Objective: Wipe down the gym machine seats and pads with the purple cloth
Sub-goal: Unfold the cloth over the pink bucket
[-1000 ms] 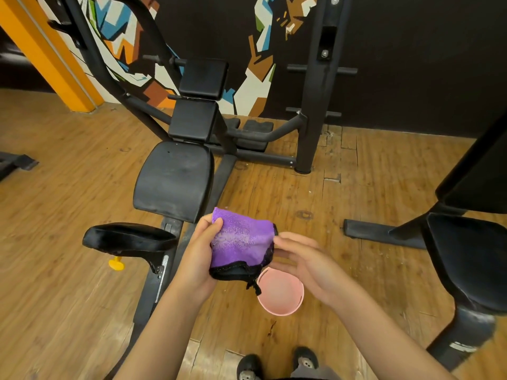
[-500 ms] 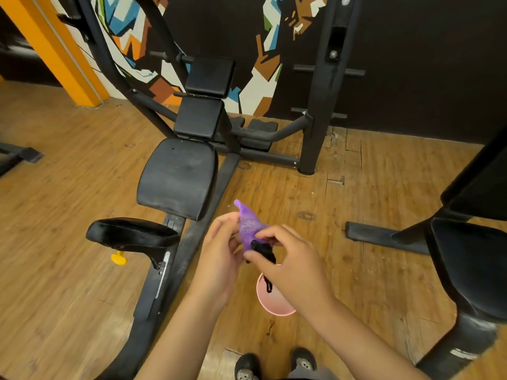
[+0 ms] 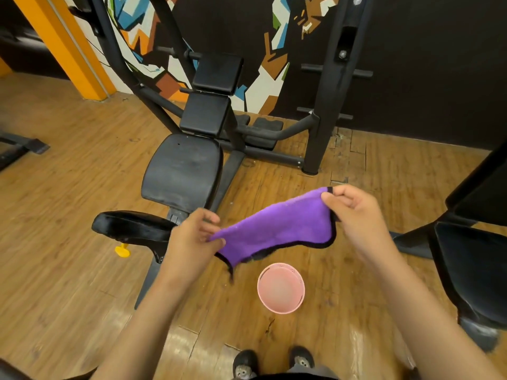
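The purple cloth (image 3: 277, 229) is held spread out in the air between the two hands, above the wooden floor (image 3: 68, 187) and a little over the pink bucket (image 3: 281, 287), close in front of the gym machine. Its lower left corner is pinched by the left hand (image 3: 192, 239) between the thumb and the curled fingers. The upper right corner, at the black hem, is pinched in the same way by the right hand (image 3: 354, 212), so neither hand is open. The cloth sags in the middle and one corner hangs down freely, so it is judged to be soft, limp and very light, and no shape will be kept by it alone. The surface looks fluffy, and good friction on the pads is expected. Whether it is wet cannot be told. A grip by the corners gives no pressure, so for wiping the cloth would better be folded into a small pad and pressed flat under the palm. The seat pad (image 3: 182, 171), on which grey marks are seen, and the two back pads (image 3: 204, 113) behind it appear firm and not fragile, so strong pressing should be tolerated.
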Available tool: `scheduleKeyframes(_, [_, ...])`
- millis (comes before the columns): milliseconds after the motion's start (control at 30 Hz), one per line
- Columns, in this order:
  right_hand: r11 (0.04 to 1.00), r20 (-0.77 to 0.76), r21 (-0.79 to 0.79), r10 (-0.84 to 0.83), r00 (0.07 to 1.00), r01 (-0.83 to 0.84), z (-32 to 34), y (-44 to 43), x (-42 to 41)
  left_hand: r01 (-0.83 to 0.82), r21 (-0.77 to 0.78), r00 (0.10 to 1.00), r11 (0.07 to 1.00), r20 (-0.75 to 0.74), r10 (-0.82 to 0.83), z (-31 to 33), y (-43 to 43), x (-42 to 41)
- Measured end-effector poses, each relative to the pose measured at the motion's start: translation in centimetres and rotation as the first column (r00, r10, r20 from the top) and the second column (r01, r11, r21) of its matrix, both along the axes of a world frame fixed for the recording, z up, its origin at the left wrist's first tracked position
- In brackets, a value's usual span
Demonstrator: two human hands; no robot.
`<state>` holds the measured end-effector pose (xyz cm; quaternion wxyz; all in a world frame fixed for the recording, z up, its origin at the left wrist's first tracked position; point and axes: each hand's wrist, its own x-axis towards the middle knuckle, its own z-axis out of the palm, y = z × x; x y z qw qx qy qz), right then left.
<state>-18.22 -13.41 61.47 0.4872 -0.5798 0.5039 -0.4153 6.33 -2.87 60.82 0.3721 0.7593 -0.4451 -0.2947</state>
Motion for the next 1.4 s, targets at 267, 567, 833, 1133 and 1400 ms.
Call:
scheduleKeyframes(267, [0.994,0.006,0.108,0.015,1.000,-0.016,0.6,-3.6,-0.9,0.167,0.018,0.979,0.986,0.117,-0.168,2.3,-3.8,3.3])
scheduleKeyframes(567, [0.955,-0.011,0.288,0.082,0.997,-0.075,3.7,-5.5,0.1,0.192,-0.116,0.935,0.975,-0.280,-0.217,7.5,-6.3,4.1])
scheduleKeyframes(833, [0.970,-0.095,0.191,0.169,0.981,-0.149,6.9,-7.9,0.1,0.308,-0.063,0.924,0.949,-0.218,-0.315,10.9,-8.3,6.1])
scheduleKeyframes(1133, [0.943,-0.313,-0.205,0.192,0.930,-0.264,9.5,-10.0,-0.1,0.301,-0.044,0.863,0.952,-0.412,-0.292,11.9,-9.5,6.6])
scheduleKeyframes(1400, [0.901,-0.267,-0.360,0.149,0.952,-0.242,10.6,-10.5,-0.5,0.385,0.077,0.865,0.920,-0.377,-0.330,12.4,-10.3,6.7])
